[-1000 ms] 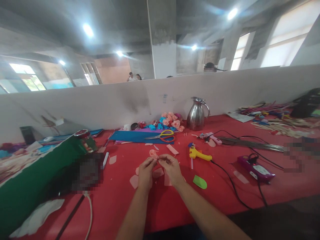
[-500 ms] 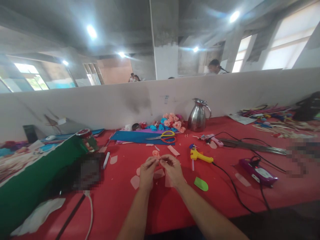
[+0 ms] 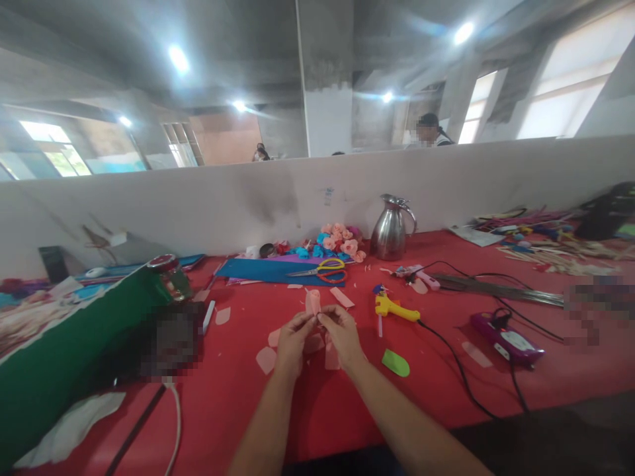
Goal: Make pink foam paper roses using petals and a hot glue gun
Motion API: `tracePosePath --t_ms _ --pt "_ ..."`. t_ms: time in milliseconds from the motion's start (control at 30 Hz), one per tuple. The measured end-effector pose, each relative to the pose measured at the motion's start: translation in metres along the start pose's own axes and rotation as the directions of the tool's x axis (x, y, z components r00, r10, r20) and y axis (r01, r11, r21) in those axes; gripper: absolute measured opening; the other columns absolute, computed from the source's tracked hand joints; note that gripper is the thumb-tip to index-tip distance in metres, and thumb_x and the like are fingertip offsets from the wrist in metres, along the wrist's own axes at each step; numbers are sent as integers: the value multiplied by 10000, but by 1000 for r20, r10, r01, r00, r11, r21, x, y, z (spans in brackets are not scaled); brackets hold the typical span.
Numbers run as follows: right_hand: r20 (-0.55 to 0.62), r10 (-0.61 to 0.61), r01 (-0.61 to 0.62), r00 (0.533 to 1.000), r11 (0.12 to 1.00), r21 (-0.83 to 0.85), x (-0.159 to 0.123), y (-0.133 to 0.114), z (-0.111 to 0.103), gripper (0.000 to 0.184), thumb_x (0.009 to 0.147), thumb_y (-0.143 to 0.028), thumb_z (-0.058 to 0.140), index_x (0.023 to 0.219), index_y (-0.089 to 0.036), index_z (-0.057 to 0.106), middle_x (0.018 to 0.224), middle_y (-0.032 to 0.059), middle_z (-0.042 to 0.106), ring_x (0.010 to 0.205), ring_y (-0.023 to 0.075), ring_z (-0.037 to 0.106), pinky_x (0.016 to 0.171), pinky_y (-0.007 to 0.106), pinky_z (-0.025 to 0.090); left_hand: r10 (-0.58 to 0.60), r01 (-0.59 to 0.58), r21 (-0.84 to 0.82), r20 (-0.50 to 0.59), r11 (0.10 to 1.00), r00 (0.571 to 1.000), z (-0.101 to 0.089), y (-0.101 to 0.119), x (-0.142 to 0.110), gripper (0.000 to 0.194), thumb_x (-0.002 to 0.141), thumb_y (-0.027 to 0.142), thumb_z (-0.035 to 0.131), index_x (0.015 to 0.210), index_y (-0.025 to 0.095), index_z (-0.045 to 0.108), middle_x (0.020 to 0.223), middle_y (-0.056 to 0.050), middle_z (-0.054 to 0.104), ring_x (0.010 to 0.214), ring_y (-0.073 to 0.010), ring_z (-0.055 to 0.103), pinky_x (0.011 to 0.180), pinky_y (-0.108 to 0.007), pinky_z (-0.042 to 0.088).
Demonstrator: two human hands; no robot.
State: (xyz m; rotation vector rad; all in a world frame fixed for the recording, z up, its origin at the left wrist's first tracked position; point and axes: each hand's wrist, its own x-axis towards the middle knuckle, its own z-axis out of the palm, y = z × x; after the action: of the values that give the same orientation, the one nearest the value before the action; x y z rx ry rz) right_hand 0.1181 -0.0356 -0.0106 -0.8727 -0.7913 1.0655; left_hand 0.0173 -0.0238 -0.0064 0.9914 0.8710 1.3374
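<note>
A bare concrete room [image 3: 268,46] stretches away beyond the pale partition [image 3: 198,205] behind the steel jug [image 3: 389,231]. In front of the jug spreads a red tabletop [image 3: 208,423]. Just left of the jug sits a bunch of flowers [image 3: 350,247], which I take for finished ones. In front of the jug and to its left, the left hand [image 3: 291,344] and right hand [image 3: 344,337] meet, fingertips pinching the base of a pink bloom [image 3: 312,302], seemingly part-built; loose pink petals [image 3: 266,360] lying flat beneath look unused.

My pink flower [image 3: 313,301] looks papery and matt, the jug [image 3: 388,233] glossy metal, the glue gun [image 3: 401,309] plastic, the tabletop [image 3: 223,403] smooth
</note>
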Motion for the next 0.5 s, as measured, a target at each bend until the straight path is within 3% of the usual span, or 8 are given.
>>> tracePosePath --t_ms 200,333,433,500 --pt "29 8 -5 1000 991 -131 0 4 2 200 674 -357 613 742 -172 578 683 7 612 649 148 559 628 267 442 -111 105 -102 -51 989 992 0 0 0 263 505 270 789 725 158 696 725 -22 670 633 -128 597 579 -226 461" --pt "87 -95 120 992 927 -356 3 -19 -13 190 752 -348 513 810 -180 579 764 34 634 714 173 590 652 284 462 -97 85 -106 -121 991 988 0 1 0 299 478 271 796 724 142 689 639 -9 647 552 -94 558 520 -191 432" --pt "109 -256 261 960 691 -675 14 -52 -51 222 778 -302 470 922 -181 587 931 68 647 861 196 589 777 320 450 -77 66 -66 -178 996 981 0 1 2 315 488 302 786 741 141 691 578 16 605 509 -74 511 484 -177 401" --pt "135 -284 241 949 384 -891 22 -72 -83 297 747 -219 475 1022 -173 577 1038 93 627 984 224 552 875 359 402 -38 32 -34 -202 999 979 -1 1 3 316 484 307 783 729 129 692 559 21 587 484 -62 474 474 -176 379"
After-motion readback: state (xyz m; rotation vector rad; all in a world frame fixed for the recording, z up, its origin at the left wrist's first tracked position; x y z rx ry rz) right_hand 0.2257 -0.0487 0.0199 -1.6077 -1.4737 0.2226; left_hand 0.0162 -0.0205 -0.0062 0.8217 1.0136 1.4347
